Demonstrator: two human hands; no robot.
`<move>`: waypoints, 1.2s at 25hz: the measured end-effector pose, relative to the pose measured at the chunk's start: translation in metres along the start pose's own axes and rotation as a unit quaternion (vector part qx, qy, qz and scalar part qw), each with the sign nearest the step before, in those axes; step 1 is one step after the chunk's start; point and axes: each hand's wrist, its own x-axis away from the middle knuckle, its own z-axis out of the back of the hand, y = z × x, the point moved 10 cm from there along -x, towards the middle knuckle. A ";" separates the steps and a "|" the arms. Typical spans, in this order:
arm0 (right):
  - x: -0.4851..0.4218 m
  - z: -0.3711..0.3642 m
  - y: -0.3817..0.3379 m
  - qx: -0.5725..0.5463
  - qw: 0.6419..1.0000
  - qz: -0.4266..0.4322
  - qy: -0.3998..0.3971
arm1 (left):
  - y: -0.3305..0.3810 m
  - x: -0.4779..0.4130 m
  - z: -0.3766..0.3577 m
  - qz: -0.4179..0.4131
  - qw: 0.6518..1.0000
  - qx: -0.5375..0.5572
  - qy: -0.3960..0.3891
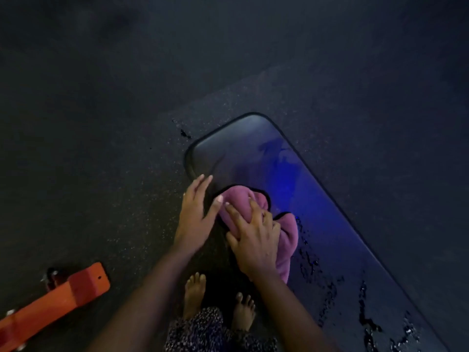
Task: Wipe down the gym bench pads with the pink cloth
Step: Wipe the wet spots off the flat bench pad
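Note:
A long dark bench pad (pixel 291 179) runs from the centre to the lower right, glossy with a blue reflection and wet droplets along its near side. A bunched pink cloth (pixel 288 232) lies on the pad near its left edge. My right hand (pixel 253 237) presses down on the cloth, fingers spread and slightly curled into the fabric. My left hand (pixel 195 212) lies flat with straight fingers at the pad's left edge, its thumb touching the cloth.
Dark speckled rubber floor (pixel 101 123) surrounds the bench. An orange metal frame piece (pixel 58 303) lies at the lower left. My bare feet (pixel 218 301) stand on the floor just beside the pad's near edge.

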 end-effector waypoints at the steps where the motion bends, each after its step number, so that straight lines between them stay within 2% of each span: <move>1: -0.008 0.006 0.020 -0.015 0.999 -0.041 0.012 | 0.018 -0.010 -0.010 -0.066 0.995 -0.072 -0.033; 4: -0.032 0.025 0.094 -0.033 0.986 -0.156 0.054 | 0.051 -0.044 -0.048 -0.219 0.936 -0.255 -0.103; 6: -0.046 0.037 0.141 -0.027 0.972 -0.219 0.081 | 0.057 -0.062 -0.079 -0.293 0.877 -0.349 -0.149; 8: -0.055 0.042 0.174 -0.042 0.959 -0.264 0.096 | 0.050 -0.070 -0.102 -0.351 0.822 -0.411 -0.177; 10: -0.056 0.042 0.187 -0.036 0.948 -0.298 0.106 | 0.043 -0.073 -0.109 -0.385 0.800 -0.427 -0.169; 14: -0.031 0.030 0.158 -0.020 0.945 -0.304 0.118 | 0.045 -0.071 -0.106 -0.410 0.803 -0.403 -0.156; 19: 0.054 -0.004 0.069 -0.049 0.945 -0.295 0.133 | 0.047 -0.073 -0.106 -0.420 0.800 -0.395 -0.164; 23: 0.106 -0.031 0.036 -0.035 0.955 -0.260 0.138 | 0.051 -0.047 -0.107 -0.430 0.815 -0.336 -0.195; 27: 0.120 -0.026 0.062 -0.009 0.960 -0.242 0.140 | 0.056 0.007 -0.135 -0.452 0.804 -0.307 -0.235; 30: 0.104 -0.008 0.130 -0.027 0.944 -0.294 0.145 | 0.065 0.016 -0.159 -0.443 0.813 -0.303 -0.227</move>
